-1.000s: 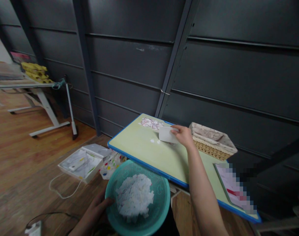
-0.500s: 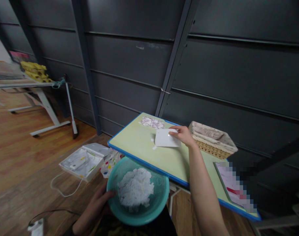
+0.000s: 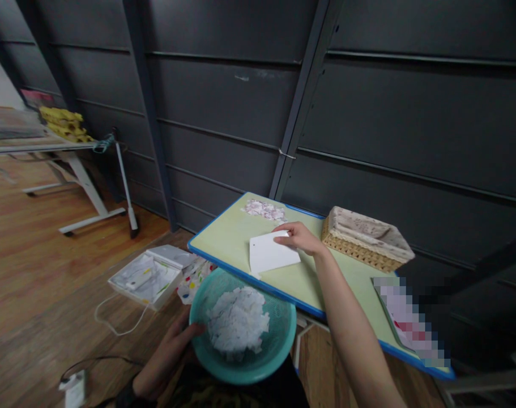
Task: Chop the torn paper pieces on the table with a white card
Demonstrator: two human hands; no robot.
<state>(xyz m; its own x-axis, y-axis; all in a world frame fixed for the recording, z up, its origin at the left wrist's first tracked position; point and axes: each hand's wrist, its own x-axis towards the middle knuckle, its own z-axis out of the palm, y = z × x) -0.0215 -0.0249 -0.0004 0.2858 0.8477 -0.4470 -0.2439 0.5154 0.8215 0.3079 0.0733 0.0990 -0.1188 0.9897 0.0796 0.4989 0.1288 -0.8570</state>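
Note:
My right hand (image 3: 295,238) pinches a white card (image 3: 271,253) by its upper right edge, just over the pale green tabletop (image 3: 224,226) with its blue rim. A scrap of paper shows at the card's lower edge. With the thumb over the rim, my left hand (image 3: 181,338) grips the left side of a teal mesh basket (image 3: 284,345). Torn white paper scraps (image 3: 238,320) are heaped inside it, below the table's front edge. Another pile of paper bits (image 3: 265,209) lies near the table's back corner.
A cloth-lined wicker basket (image 3: 366,241) stands at the table's back right, with a partly blurred tablet-like object (image 3: 404,317) nearer the right end. On the floor to the left sit an open white box (image 3: 145,280) and a power strip (image 3: 75,390). A dark panelled wall (image 3: 224,102) rises behind.
My right hand has moved the card left and towards the table's front edge, over where small scraps lay. My left hand keeps its grip on the mesh basket.

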